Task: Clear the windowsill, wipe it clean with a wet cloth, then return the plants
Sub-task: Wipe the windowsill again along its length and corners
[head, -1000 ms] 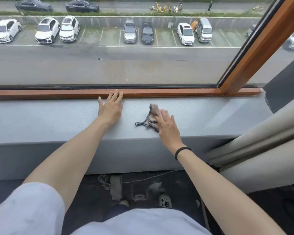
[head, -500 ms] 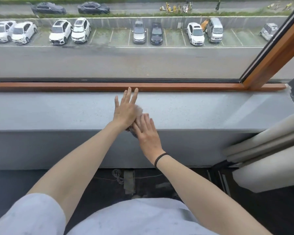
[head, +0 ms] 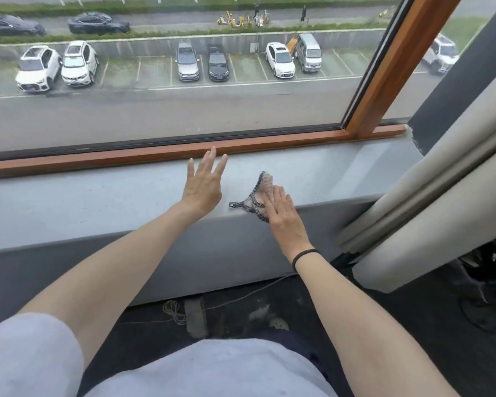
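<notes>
The grey windowsill (head: 98, 202) runs across the view under the window. A small crumpled cloth (head: 259, 190), pale with a dark patterned edge, lies near the sill's front edge. My right hand (head: 281, 213) presses flat on the cloth's right part, fingers together. My left hand (head: 204, 184) rests to the left of the cloth, palm down, fingers spread, holding nothing; its fingertips reach the wooden frame. No plants are in view.
An orange-brown wooden window frame (head: 155, 156) borders the sill at the back, with an upright post (head: 384, 81) at the right. A pale rolled curtain (head: 430, 202) leans over the sill's right end. A cable (head: 172, 309) lies on the dark floor below.
My right hand has slid the cloth to the right, away from my left hand. Half a second ago both hands met over the cloth; now they are apart.
</notes>
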Motion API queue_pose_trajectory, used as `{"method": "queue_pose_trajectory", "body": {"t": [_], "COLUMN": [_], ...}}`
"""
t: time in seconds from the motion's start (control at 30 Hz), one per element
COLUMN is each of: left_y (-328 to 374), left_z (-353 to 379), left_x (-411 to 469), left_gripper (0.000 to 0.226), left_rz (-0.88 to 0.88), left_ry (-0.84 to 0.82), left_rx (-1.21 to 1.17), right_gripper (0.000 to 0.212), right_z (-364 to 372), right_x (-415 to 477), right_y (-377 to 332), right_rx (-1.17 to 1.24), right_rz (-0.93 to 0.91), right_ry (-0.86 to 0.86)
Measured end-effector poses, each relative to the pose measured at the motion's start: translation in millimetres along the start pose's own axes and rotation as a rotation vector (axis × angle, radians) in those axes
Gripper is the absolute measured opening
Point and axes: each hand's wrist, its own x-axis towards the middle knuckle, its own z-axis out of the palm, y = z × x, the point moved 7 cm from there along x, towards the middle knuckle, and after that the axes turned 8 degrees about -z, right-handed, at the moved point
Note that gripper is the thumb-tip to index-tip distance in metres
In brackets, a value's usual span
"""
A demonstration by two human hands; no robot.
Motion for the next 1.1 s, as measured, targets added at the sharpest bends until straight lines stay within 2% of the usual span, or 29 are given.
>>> {"method": "queue_pose_trajectory", "body": {"t": [0.07, 0.17, 0.27, 0.33, 0.43, 0.5, 0.57, 0.63, 0.73, 0.8, 0.83, 0.9, 0.97, 1.0, 1.1], "left_y": [27.8, 64.6, 87.3, 99.9, 111.7, 121.7, 122.0, 132.1, 153.7, 169.2, 178.5, 192.2, 194.9, 192.9, 181.1], "left_z": [6.5, 15.3, 21.3, 24.3, 23.9, 26.8, 26.6, 31.5, 42.5, 46.5, 48.5, 49.9, 45.9, 43.6, 35.3], "left_x": [3.2, 7.7, 16.7, 28.3, 47.1, 64.7, 70.9, 75.4, 77.9, 78.9, 79.1, 80.8, 83.8, 84.8, 87.0], "left_gripper": [0.067, 0.065, 0.062, 0.064, 0.066, 0.062, 0.063, 0.065, 0.066, 0.068, 0.07, 0.071, 0.069, 0.068, 0.069], "left_rz": [0.057, 0.101, 0.096, 0.053, -0.037, -0.088, -0.083, 0.0, 0.078, 0.051, 0.036, -0.003, -0.075, -0.114, -0.194], "left_ry": [-0.029, -0.072, -0.104, -0.111, -0.064, -0.013, 0.028, 0.061, 0.059, 0.034, 0.016, 0.021, 0.054, 0.073, 0.11], "left_rx": [0.009, 0.014, 0.025, 0.025, -0.005, -0.067, -0.114, -0.088, -0.029, -0.028, -0.024, -0.027, -0.041, -0.052, -0.03], "right_gripper": [0.063, 0.052, 0.047, 0.054, 0.055, 0.05, 0.052, 0.06, 0.067, 0.051, 0.042, 0.039, 0.057, 0.063, 0.046], "right_z": [-3.1, -6.3, -6.3, -9.9, -1.7, 11.0, 15.7, 11.3, -2.2, -3.2, -2.8, 3.6, 6.8, 5.2, 3.5], "right_x": [-22.0, -44.9, -35.3, -10.6, 35.1, 61.6, 70.7, 58.8, 27.6, 21.5, 28.0, 51.7, 69.5, 73.4, 73.3], "right_y": [52.4, 124.6, 146.5, 131.4, 88.4, 87.4, 98.4, 148.5, 256.7, 285.4, 277.4, 230.0, 176.8, 168.1, 210.6], "right_rx": [-0.013, 0.056, 0.136, 0.222, 0.374, 0.43, 0.425, 0.392, 0.338, 0.304, 0.344, 0.494, 0.554, 0.528, 0.38], "right_rz": [0.154, 0.349, 0.421, 0.347, 0.106, 0.012, -0.022, 0.08, 0.399, 0.565, 0.575, 0.413, 0.143, 0.074, 0.109], "right_ry": [-0.034, -0.077, -0.093, -0.057, -0.143, -0.216, -0.214, -0.129, -0.017, -0.057, -0.057, -0.042, -0.08, -0.1, -0.068]}}
